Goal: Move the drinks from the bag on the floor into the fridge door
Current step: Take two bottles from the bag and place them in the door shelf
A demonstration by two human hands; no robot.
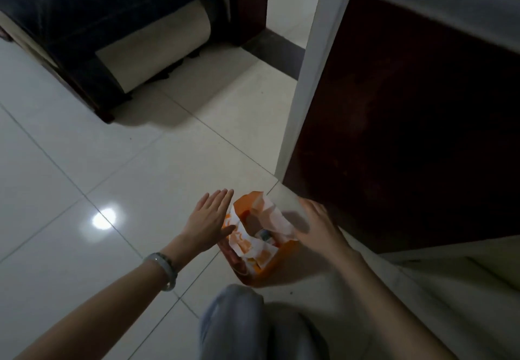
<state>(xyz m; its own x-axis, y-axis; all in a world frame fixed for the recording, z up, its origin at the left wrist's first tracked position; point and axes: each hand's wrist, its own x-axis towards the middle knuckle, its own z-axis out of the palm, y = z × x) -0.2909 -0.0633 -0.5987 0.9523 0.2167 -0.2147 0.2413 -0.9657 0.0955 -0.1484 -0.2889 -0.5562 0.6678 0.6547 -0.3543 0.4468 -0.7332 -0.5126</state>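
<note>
On floor tiles by the fridge's corner – orange bag (pixel 254 250); left hand (pixel 209 220) flat, fingers spread, touching it – right hand (pixel 316 226) gripping bag's rim.

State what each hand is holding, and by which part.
Left hand: open and flat beside the bag, holding nothing. Right hand: on the bag's far rim; whether it grips cannot be told.

Orange-and-white bag (pixel 253 243), pale glossy floor tiles (pixel 84 162), dark red-brown panel (pixel 408 134), pale green bangle (pixel 166 271).
</note>
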